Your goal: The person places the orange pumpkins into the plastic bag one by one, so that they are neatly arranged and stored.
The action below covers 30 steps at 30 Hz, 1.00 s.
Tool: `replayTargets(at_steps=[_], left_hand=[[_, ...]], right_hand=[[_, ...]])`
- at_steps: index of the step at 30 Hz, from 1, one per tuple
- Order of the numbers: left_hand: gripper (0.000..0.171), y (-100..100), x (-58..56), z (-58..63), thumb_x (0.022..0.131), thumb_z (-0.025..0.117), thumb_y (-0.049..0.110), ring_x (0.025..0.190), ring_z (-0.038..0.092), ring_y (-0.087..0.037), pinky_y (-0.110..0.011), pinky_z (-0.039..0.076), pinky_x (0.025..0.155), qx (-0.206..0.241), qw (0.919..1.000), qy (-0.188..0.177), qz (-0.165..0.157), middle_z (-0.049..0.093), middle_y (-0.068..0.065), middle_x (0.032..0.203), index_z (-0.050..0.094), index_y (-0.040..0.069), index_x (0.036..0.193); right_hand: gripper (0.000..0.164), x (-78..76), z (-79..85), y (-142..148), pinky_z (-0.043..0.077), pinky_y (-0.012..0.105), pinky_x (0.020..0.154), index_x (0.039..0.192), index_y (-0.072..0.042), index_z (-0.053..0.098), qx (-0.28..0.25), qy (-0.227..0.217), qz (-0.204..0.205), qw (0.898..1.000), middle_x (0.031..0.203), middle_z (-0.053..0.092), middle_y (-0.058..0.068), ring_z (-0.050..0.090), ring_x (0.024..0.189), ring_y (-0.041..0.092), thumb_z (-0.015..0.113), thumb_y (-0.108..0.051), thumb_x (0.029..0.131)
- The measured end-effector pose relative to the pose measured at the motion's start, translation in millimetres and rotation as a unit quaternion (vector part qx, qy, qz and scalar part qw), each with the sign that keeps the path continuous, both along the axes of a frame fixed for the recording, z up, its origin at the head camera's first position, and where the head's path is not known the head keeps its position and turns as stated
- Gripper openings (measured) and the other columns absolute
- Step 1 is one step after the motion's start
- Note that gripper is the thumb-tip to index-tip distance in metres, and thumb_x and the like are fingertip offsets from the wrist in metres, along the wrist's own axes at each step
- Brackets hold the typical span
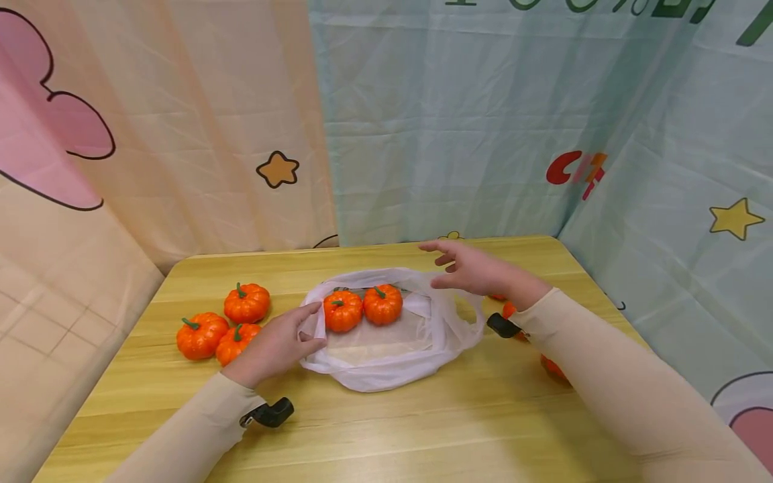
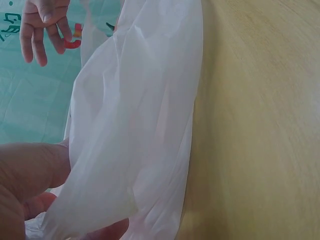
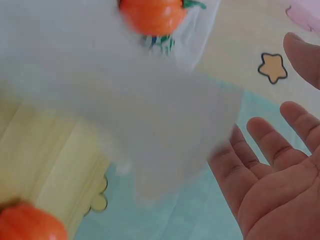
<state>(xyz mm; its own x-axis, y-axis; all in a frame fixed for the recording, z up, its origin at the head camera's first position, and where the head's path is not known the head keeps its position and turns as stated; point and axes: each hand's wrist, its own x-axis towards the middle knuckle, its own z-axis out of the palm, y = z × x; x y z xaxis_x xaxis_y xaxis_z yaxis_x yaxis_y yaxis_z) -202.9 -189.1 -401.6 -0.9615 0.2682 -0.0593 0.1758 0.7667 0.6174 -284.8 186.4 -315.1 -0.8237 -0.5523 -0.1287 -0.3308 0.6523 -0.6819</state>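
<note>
A white plastic bag (image 1: pixel 386 381) lies mouth up in the middle of the table. Inside it two small orange pumpkins, a left one (image 1: pixel 343 312) and a right one (image 1: pixel 384 306), sit side by side. My left hand (image 1: pixel 274 343) holds the bag's left rim, its thumb (image 2: pixel 35 162) against the plastic in the left wrist view. Above the bag's far right side hovers my right hand (image 1: pixel 468 265), fingers apart and holding nothing. The right wrist view shows that palm (image 3: pixel 280 200) beside the blurred plastic (image 3: pixel 165 130).
Three more pumpkins stand left of the bag: a back one (image 1: pixel 247 305), a left one (image 1: pixel 201 337) and one (image 1: pixel 232 343) partly behind my left hand. Others, including one pumpkin (image 1: pixel 552 369), are mostly hidden by my right arm. Printed curtains (image 1: pixel 435 134) surround the wooden table (image 1: pixel 362 443).
</note>
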Motion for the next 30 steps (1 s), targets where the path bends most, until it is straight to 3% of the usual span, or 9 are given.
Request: replayTargets(at_steps=[5,9,16,21,30], left_hand=[[0.076,-0.1,-0.3,0.8,0.095,0.079,0.025,0.095,0.073,-0.017,-0.027,0.058,0.071,-0.001,1.0000,-0.004,0.002,0.067,-0.020,0.138,0.044,0.006,0.159],[0.075,0.1,-0.1,0.6,0.095,0.079,0.026,0.097,0.073,-0.018,-0.027,0.057,0.071,-0.003,1.0000,-0.005,0.003,0.063,-0.021,0.144,0.044,0.006,0.159],[0.075,1.8,0.7,3.0,0.095,0.079,0.026,0.098,0.074,-0.018,-0.027,0.057,0.072,-0.010,0.9999,-0.006,0.004,0.060,-0.022,0.148,0.044,0.007,0.160],[0.076,1.8,0.6,2.8,0.095,0.079,0.027,0.096,0.073,-0.017,-0.027,0.057,0.071,-0.013,0.9999,-0.006,0.005,0.062,-0.021,0.146,0.045,0.007,0.159],[0.076,2.4,0.4,1.3,0.095,0.080,0.027,0.096,0.073,-0.017,-0.026,0.057,0.070,-0.009,0.9999,-0.011,0.008,0.066,-0.020,0.139,0.044,0.008,0.160]], right_hand=[[0.075,5.5,4.2,32.7,0.045,0.060,0.115,0.165,-0.016,0.035,0.017,0.032,-0.024,0.999,0.170,0.033,0.015,0.044,0.148,0.045,0.073,-0.014,0.099],[0.075,11.9,6.2,55.7,0.050,0.059,0.110,0.164,-0.015,0.036,0.033,0.039,-0.041,0.998,0.169,0.035,0.015,0.045,0.147,0.046,0.073,-0.016,0.099],[0.076,20.9,0.1,95.8,0.049,0.062,0.110,0.162,-0.011,0.039,0.066,0.063,-0.055,0.994,0.165,0.041,0.019,0.048,0.144,0.048,0.076,-0.022,0.097],[0.078,26.5,-6.9,120.3,0.044,0.067,0.112,0.160,-0.004,0.040,0.064,0.053,-0.053,0.995,0.164,0.040,0.023,0.046,0.143,0.052,0.079,-0.022,0.095],[0.081,37.3,-26.2,162.2,0.049,0.067,0.107,0.160,-0.003,0.038,0.077,0.015,-0.054,0.995,0.163,0.038,0.029,0.046,0.140,0.057,0.079,-0.029,0.095]])
